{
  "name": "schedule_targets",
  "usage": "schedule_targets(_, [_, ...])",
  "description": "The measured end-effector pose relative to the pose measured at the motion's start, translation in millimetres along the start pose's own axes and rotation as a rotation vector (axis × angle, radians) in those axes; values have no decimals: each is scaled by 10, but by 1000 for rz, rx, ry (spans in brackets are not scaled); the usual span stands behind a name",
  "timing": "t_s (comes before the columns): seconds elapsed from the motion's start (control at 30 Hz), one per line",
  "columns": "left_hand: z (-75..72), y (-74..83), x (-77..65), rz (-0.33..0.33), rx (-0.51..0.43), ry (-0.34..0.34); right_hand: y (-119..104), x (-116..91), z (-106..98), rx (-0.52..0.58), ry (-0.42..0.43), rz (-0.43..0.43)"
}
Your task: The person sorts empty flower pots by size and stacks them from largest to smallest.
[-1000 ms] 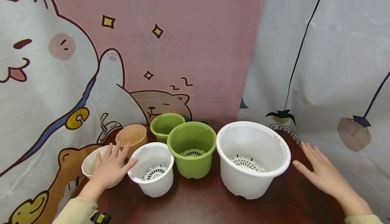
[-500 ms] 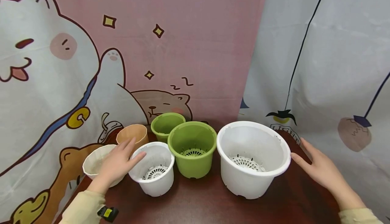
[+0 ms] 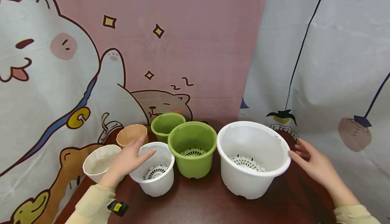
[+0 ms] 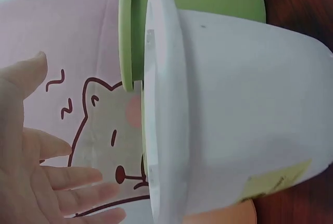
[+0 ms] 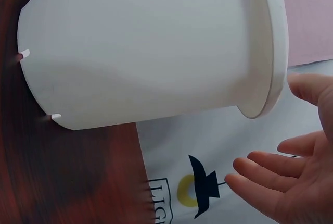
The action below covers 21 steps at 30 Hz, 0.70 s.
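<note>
My left hand hovers by the left rim of the small white pot, fingers relaxed and holding nothing. In the left wrist view, its fingers stand apart from that pot's rim. The right hand is beside the large white pot, thumb at its right rim; whether they touch I cannot tell. In the right wrist view, the other fingers are spread below the rim. Between the white pots stands a green pot. A cream faceted pot is partly hidden behind my left forearm.
An orange faceted pot and a smaller green pot stand at the back left, near the printed curtain. All the pots rest upright on a dark red-brown table.
My left hand has moved right, from over the cream pot to the small white pot's rim. The right hand has come slightly left, closer to the large white pot. The pots stay put.
</note>
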<state>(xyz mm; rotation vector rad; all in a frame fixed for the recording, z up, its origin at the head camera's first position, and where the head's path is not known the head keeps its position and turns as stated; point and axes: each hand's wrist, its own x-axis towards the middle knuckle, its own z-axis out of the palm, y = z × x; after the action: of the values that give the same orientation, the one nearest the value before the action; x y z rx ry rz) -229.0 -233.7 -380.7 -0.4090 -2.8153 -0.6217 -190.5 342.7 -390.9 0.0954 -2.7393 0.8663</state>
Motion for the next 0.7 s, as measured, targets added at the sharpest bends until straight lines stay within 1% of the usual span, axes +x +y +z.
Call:
schedule_targets(0.1, [29,19,44,12,0,-9,5,5,12,12,-1,1])
schedule_targets(0.2, [45,55,86,4,-3,-30,4,11,26,19,-9,8])
schedule_targets(0.27, [54,80,116,11,-8,-36,-3,14,38,44,-22,15])
schedule_targets(0.43, [73,129,173,31,-19,-44,-34,14,76,145,-79,51])
schedule_targets(0.5, [84,147,191,28,-19,-53,-46,17,87,166,-95,68])
schedule_targets(0.7, [103,223,253,12,-13,-77,-68,47,109,162,-124,98])
